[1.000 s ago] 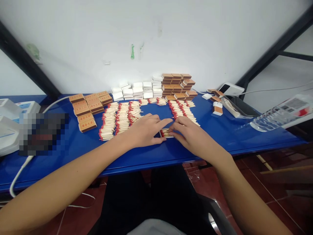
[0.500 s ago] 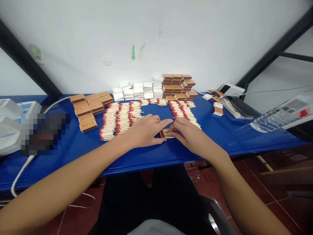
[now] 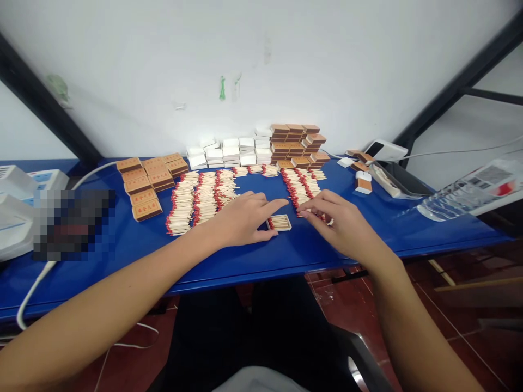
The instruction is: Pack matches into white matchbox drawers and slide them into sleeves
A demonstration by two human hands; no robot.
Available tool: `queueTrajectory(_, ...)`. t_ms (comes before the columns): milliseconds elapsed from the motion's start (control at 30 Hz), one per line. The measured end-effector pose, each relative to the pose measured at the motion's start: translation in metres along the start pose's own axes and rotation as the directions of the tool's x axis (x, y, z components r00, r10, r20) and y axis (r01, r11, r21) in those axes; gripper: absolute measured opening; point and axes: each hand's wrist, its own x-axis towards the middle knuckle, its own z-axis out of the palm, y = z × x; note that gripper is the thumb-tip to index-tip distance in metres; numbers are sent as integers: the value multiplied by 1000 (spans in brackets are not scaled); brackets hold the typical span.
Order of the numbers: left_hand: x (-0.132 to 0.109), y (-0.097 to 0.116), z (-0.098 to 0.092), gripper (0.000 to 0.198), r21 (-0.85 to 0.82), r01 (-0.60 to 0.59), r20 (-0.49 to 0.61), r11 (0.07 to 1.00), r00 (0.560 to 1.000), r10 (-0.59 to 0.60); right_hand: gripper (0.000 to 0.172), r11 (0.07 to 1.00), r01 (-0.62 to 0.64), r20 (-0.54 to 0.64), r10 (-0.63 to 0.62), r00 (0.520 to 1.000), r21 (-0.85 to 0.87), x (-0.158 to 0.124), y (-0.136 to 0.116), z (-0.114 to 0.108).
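Observation:
A small open matchbox tray [image 3: 279, 222] filled with matches lies on the blue table [image 3: 368, 234]. My left hand [image 3: 243, 219] rests on the table against the tray's left side, index finger stretched over its far edge and thumb along its near edge. My right hand [image 3: 341, 220] hovers to the tray's right with its fingers curled over the near end of a row of red-tipped matches [image 3: 300, 184]. Whether those fingers hold any matches is hidden.
More rows of matches [image 3: 196, 198] lie to the left. Brown matchboxes [image 3: 145, 182] lie at the left and stand stacked [image 3: 296, 142] at the back, beside white inner trays [image 3: 229, 151]. White devices [image 3: 16, 209] and a cable [image 3: 32, 288] sit at the far left, a power strip [image 3: 386, 179] at the right.
My right hand has left the tray and moved right to the near end of the match row. The tray now shows uncovered. My left hand has stayed put.

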Motion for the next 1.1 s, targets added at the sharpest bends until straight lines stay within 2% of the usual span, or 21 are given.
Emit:
queueTrajectory(133,0,0,-2,60,-19,9,15,1000,1000,-9,20,994,-47,-7,47,999,-95,-15,27,-3)
queueTrajectory(233,0,-1,-2,61,-27,19,28,999,999,-18,19,995,-40,13,42,999,-96,-19,36,-1)
queueTrajectory(833,0,0,-3,62,-19,43,52,999,998,-42,18,995,-68,120,76,990,-76,-15,28,1)
queueTrajectory(1100,0,0,-2,62,-18,26,32,999,999,-26,17,995,-45,110,55,992,-89,-14,26,3)
